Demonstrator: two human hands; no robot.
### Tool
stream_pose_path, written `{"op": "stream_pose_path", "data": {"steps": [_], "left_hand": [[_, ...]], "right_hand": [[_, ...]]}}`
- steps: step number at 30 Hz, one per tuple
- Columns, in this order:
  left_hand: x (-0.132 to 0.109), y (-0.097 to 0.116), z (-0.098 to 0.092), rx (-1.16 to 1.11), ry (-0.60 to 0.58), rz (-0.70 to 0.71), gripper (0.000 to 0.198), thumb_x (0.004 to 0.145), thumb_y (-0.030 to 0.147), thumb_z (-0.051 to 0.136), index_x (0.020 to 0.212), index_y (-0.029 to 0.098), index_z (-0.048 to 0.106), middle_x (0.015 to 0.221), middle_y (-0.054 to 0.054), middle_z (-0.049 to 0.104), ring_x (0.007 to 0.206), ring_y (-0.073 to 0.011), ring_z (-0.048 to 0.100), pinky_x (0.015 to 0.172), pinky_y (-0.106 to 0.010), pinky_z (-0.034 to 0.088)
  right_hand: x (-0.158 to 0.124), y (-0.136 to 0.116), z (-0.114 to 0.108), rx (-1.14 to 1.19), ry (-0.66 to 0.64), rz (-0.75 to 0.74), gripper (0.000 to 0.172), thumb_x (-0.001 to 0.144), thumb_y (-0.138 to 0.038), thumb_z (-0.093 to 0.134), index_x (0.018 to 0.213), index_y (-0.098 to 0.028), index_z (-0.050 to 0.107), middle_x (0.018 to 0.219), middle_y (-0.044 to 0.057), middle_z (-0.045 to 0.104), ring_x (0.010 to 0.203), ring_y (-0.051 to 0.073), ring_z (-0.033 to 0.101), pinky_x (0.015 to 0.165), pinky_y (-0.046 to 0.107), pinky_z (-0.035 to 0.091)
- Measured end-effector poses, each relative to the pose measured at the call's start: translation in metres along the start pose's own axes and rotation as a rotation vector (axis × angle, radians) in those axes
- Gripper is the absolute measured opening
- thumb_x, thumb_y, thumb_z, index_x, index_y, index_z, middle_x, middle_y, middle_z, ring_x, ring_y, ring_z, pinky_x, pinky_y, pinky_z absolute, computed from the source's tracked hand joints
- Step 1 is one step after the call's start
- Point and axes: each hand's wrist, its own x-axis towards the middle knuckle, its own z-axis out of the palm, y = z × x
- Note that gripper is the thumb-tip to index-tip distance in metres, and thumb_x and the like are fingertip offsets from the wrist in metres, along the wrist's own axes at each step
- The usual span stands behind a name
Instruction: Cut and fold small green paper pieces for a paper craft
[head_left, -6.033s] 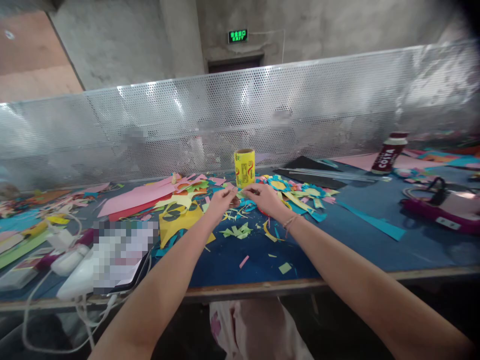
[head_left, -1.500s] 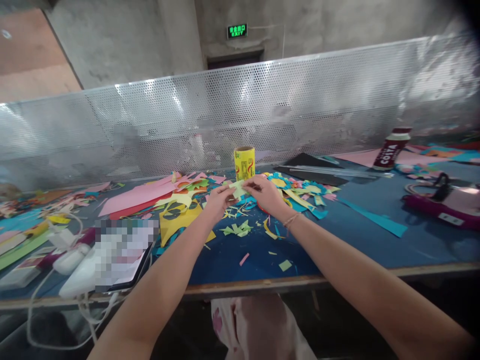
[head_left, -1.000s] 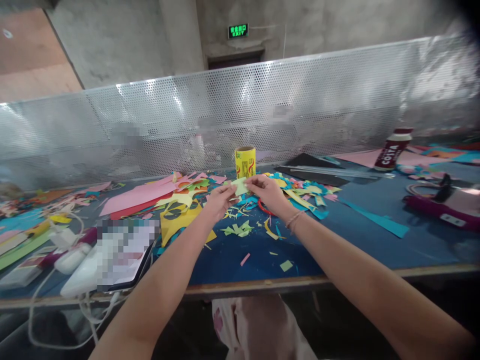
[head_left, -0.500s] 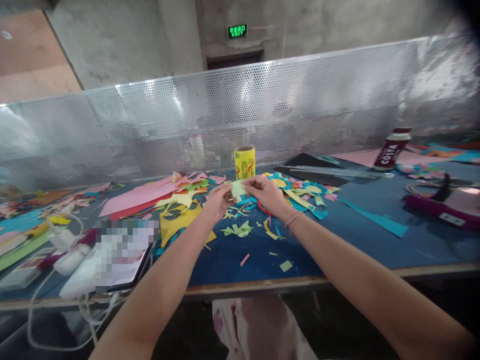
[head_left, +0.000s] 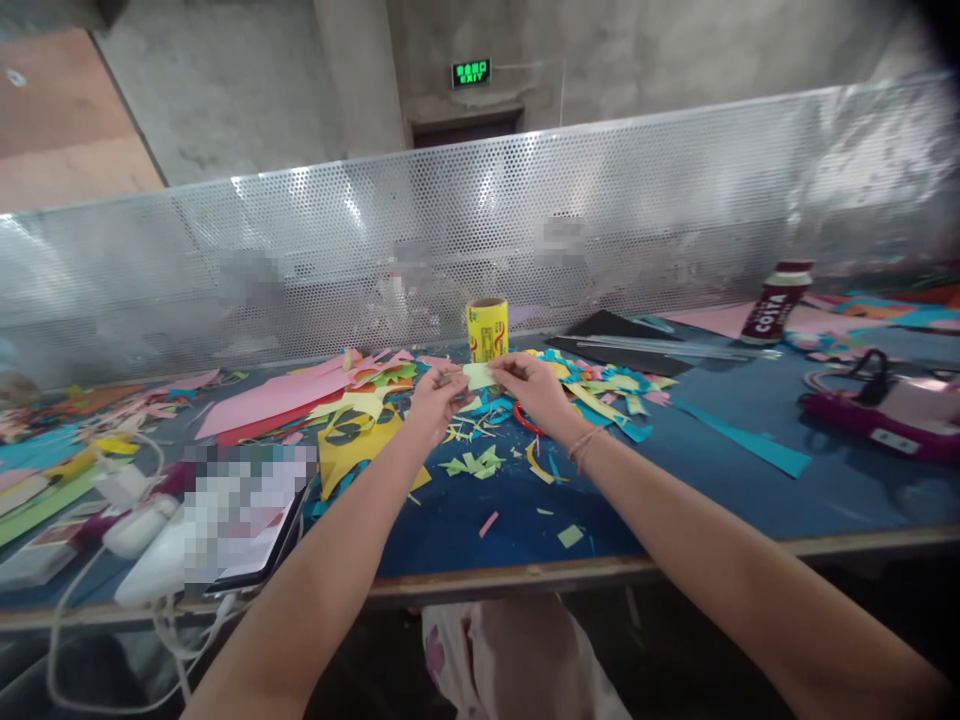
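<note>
A small pale green piece of paper [head_left: 478, 375] is stretched between my two hands above the table. My left hand [head_left: 439, 402] pinches its left edge, and my right hand [head_left: 531, 388] pinches its right edge. Just behind the paper stands a yellow roll [head_left: 488, 330], upright with an open top. Light green paper scraps [head_left: 474, 462] lie below my hands. Beside my right hand is a heap of blue, yellow and green cuttings [head_left: 615, 385]. A red ring-shaped item [head_left: 527, 418] is partly hidden under that hand.
Left of my arm lie a yellow cut-out sheet [head_left: 349, 455], pink paper [head_left: 277, 395] and a tablet-like device [head_left: 277, 530] with white cables. A Costa bottle [head_left: 776, 303], a purple item [head_left: 877, 425] and a blue strip [head_left: 750, 440] are on the right. A perforated metal screen [head_left: 337, 260] borders the back.
The green paper has turned slightly and lies flatter between my fingers. Both hands stay in nearly the same place, and the view has shifted a little.
</note>
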Motion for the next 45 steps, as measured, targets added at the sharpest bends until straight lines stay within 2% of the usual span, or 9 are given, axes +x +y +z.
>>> {"op": "stream_pose_path", "data": {"steps": [5, 10, 23, 35, 45], "left_hand": [[-0.0021, 0.0025, 0.0029, -0.073, 0.014, -0.119, 0.028, 0.057, 0.009, 0.071, 0.076, 0.016, 0.052, 0.066, 0.003, 0.058, 0.056, -0.0067, 0.056, 0.061, -0.022, 0.048], [-0.0027, 0.0020, 0.0024, -0.157, -0.036, -0.255, 0.020, 0.059, 0.006, 0.068, 0.070, 0.015, 0.053, 0.063, 0.002, 0.059, 0.055, -0.0066, 0.057, 0.060, -0.019, 0.049], [-0.0071, 0.0065, 0.0033, -0.218, -0.079, -0.315, 0.015, 0.065, 0.006, 0.061, 0.071, 0.017, 0.053, 0.059, 0.004, 0.056, 0.054, -0.0062, 0.055, 0.060, -0.020, 0.049], [-0.0044, 0.0043, 0.0037, -0.168, -0.021, -0.263, 0.016, 0.063, 0.005, 0.057, 0.073, 0.017, 0.054, 0.057, 0.005, 0.055, 0.051, -0.0051, 0.054, 0.058, -0.018, 0.048], [-0.0043, 0.0042, 0.0040, -0.191, 0.001, -0.261, 0.018, 0.063, 0.004, 0.059, 0.074, 0.017, 0.054, 0.062, 0.004, 0.057, 0.053, -0.0044, 0.055, 0.061, -0.018, 0.050]], "right_hand": [[-0.0022, -0.0057, 0.0019, 0.016, 0.000, -0.012, 0.013, 0.069, -0.029, 0.060, 0.075, -0.017, 0.060, 0.062, -0.002, 0.054, 0.056, 0.009, 0.048, 0.056, 0.025, 0.041], [-0.0036, -0.0066, 0.0024, 0.009, -0.008, -0.022, 0.014, 0.068, -0.030, 0.060, 0.075, -0.017, 0.061, 0.064, -0.001, 0.056, 0.058, 0.010, 0.049, 0.057, 0.026, 0.042], [-0.0062, -0.0097, 0.0053, 0.054, -0.044, -0.034, 0.019, 0.067, -0.034, 0.064, 0.075, -0.017, 0.062, 0.064, -0.001, 0.057, 0.057, 0.010, 0.049, 0.057, 0.026, 0.044], [-0.0056, -0.0094, 0.0053, 0.002, -0.037, -0.023, 0.017, 0.067, -0.033, 0.063, 0.075, -0.017, 0.064, 0.068, 0.002, 0.062, 0.060, 0.012, 0.053, 0.058, 0.028, 0.045], [-0.0047, -0.0082, 0.0035, -0.124, -0.017, -0.136, 0.012, 0.071, -0.030, 0.061, 0.074, -0.019, 0.063, 0.073, 0.003, 0.058, 0.073, 0.015, 0.054, 0.068, 0.030, 0.045]]}}
